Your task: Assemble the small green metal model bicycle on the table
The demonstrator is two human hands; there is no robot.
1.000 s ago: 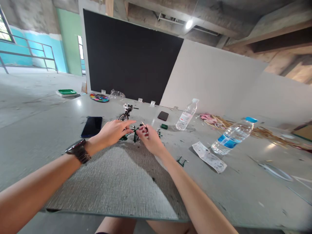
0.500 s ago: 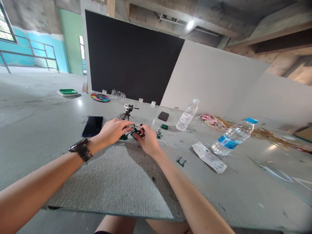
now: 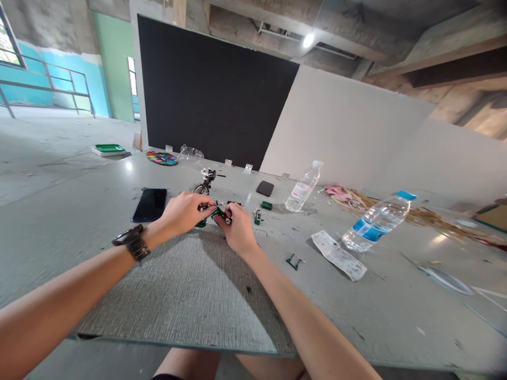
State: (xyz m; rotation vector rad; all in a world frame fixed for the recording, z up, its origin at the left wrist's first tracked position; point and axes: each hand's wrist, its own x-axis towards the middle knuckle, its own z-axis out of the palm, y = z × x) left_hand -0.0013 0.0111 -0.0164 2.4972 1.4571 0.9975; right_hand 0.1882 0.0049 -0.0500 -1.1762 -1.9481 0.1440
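A small green model bicycle (image 3: pixel 216 213) lies at the far edge of a grey textured mat (image 3: pixel 190 285). My left hand (image 3: pixel 185 211), a dark watch on its wrist, is closed over the model's left side. My right hand (image 3: pixel 237 227) pinches its right side with fingers curled; a thin light stick-like part pokes out between the two hands. A second, dark model bicycle (image 3: pixel 204 184) stands upright just behind my hands.
On the grey table (image 3: pixel 79 211) lie a black phone (image 3: pixel 150 205), a smaller dark phone (image 3: pixel 265 188), two water bottles (image 3: pixel 303 187) (image 3: pixel 376 219), a printed leaflet (image 3: pixel 338 255), loose green parts (image 3: pixel 295 260) (image 3: pixel 266 205), a paint palette (image 3: pixel 162 158) and a heap of sticks (image 3: pixel 356 198).
My right hand moved left and closed onto the green model, meeting my left hand. The thin stick it held up is now down between the fingers.
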